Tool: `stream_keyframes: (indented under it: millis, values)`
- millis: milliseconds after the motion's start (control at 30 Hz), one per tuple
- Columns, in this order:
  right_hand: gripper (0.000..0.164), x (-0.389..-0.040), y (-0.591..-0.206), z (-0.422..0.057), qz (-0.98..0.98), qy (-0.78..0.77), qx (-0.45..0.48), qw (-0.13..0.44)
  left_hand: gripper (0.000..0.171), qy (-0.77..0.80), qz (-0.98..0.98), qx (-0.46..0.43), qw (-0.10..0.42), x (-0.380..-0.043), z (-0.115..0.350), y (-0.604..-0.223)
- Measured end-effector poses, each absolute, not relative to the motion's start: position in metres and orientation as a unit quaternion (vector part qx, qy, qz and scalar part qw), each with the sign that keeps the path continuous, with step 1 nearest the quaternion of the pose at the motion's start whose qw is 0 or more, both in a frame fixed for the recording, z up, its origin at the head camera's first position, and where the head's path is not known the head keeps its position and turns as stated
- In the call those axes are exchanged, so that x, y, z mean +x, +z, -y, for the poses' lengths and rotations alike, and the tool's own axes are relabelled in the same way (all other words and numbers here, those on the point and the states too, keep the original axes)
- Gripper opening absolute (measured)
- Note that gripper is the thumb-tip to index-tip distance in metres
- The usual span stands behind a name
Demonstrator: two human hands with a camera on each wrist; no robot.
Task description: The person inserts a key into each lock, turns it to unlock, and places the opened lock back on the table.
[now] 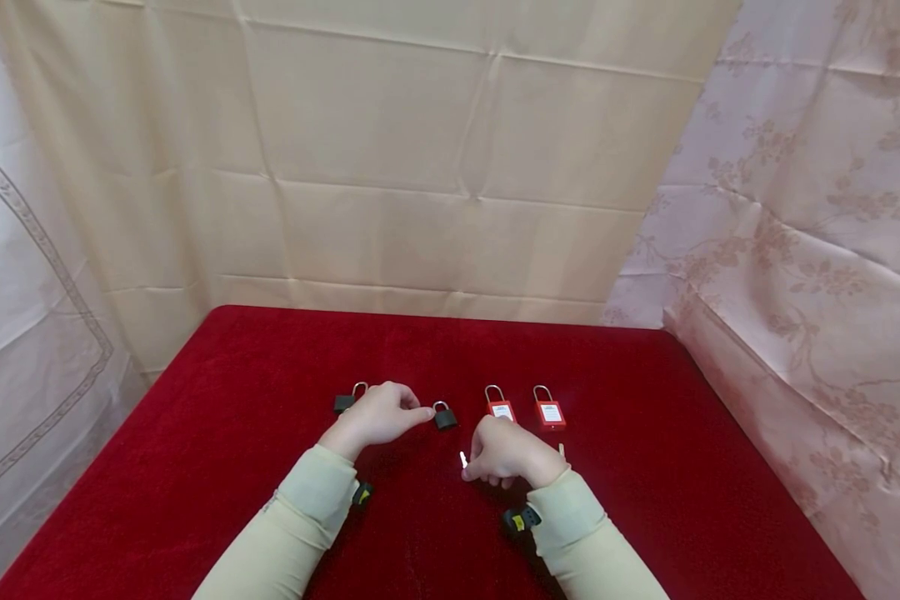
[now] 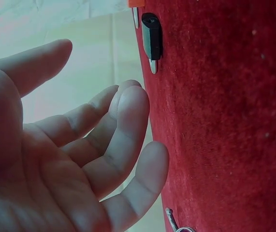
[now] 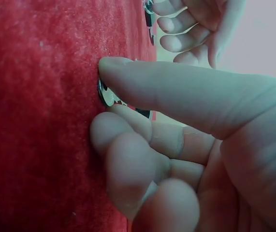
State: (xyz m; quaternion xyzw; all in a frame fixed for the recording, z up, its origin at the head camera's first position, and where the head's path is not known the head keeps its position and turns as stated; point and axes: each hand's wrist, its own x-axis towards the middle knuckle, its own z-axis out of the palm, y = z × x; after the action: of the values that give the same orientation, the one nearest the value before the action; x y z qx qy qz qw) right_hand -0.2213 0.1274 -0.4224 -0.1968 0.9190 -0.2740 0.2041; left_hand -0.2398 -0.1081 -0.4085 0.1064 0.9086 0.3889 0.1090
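Sleeves: both pale yellow cuffs, left sleeve and right sleeve, are seen at the bottom of the head view, a dark left wrist device and right wrist device strapped beside them.
Right hand: in the lower centre, the right hand is bent low over the cloth, a small key pinched at thumb and forefinger; whether it is lifted clear cannot be told.
Left hand: at centre, the left hand is held with fingers loosely bent and nothing gripped; its thumb is pointed toward the middle black padlock.
Black padlocks: the middle one is left unheld near the frame's centre; the left black padlock is partly hidden behind the left hand.
Red padlocks: right of centre, the lower edge of the nearer red padlock is blocked by the right hand; the far-right red padlock is unobstructed, its shackle pointed up the frame.
Second key: just above the right cuff, the second key is partly covered by the wrist.
Backdrop: the red cloth is bordered by a beige curtain above, floral fabric at right and white fabric at left.
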Motion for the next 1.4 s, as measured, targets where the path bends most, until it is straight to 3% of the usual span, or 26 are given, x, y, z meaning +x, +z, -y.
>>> stream_keyframes:
  millis: [1000, 1400]
  values:
    - [0.023, -0.223, -0.423, -0.125, -0.89, -0.319, -0.224, 0.236, 0.023, 0.39, -0.907, 0.119, 0.101, -0.24, 0.109, -0.408]
    - [0.014, -0.232, -0.418, -0.134, -0.878, -0.37, -0.235, 0.194, 0.024, 0.39, -0.909, 0.118, 0.086, -0.241, 0.111, -0.405]
